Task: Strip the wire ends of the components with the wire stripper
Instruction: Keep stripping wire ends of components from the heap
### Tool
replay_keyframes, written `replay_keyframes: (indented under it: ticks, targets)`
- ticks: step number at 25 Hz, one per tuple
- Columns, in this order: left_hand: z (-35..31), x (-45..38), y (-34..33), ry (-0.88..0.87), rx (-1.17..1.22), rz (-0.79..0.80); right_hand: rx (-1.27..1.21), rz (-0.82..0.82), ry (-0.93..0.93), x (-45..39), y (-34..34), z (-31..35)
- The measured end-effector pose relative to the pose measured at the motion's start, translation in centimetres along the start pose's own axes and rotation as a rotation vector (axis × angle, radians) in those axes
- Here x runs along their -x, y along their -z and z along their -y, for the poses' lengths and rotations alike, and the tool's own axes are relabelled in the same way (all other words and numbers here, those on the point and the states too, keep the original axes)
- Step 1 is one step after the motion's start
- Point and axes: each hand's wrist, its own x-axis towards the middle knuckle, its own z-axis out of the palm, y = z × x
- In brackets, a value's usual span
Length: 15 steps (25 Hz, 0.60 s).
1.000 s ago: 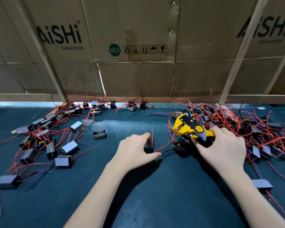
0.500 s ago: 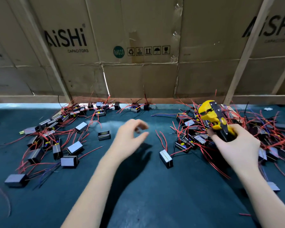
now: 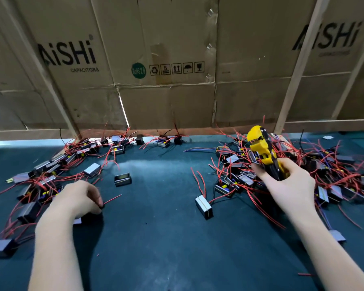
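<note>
Head view: right hand [image 3: 290,183] grips wire stripper [image 3: 263,151]; left hand [image 3: 78,200] pinches a component's red wire [image 3: 111,200].

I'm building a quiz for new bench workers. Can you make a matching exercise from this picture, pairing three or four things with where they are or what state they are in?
Things
1. yellow and black wire stripper
2. lone grey box component with red wires
3. left hand
4. brown cardboard sheet printed AiSHi

States
A. stands upright behind the mat
B. lies alone mid-mat, between the two piles
C. gripped in the right hand, head raised
D. fingers curled on a component at the left pile

Pairs: 1-C, 2-B, 3-D, 4-A
</note>
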Motion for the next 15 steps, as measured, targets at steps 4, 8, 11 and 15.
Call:
replay_keyframes:
  ticks: [4, 8, 11, 15]
  targets:
    - [-1.3, -0.8, -1.3, 0.032, -0.203, 0.026, -0.8, 0.422, -0.057, 0.6, 0.4, 1.2]
    - [-2.5, -0.7, -2.7, -0.14, -0.181, 0.07, -1.241, 1.273, -0.184, 2.3, -0.3, 2.6]
    - [-5.4, 0.0, -3.5, -0.539, 0.239, -0.065, -1.039, 1.424, -0.353, 4.3, -2.6, 2.8]
    - [-10.4, 1.5, -5.6, -0.801, 0.584, -0.155, -0.936, 1.227, -0.555, 5.3, -5.0, 2.5]
